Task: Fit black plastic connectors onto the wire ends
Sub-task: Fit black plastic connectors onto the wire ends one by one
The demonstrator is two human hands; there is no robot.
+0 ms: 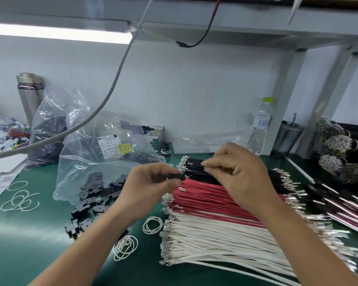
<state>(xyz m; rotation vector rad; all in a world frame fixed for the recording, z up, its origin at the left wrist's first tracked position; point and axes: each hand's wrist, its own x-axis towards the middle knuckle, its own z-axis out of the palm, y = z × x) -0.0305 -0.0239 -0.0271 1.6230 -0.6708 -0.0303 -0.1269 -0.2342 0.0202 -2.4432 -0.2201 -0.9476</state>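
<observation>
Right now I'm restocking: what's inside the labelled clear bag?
The clear bag holds black connectors, some spilling from its mouth. Crumpled plastic and glare hide the rest.

Illumination is bright and even, supplied by a fluorescent tube (58, 34) mounted under the shelf at upper left. Shadows are soft. Wide-angle distortion bends the edges; right-side wire bundles (339, 205) appear motion-blurred.
</observation>
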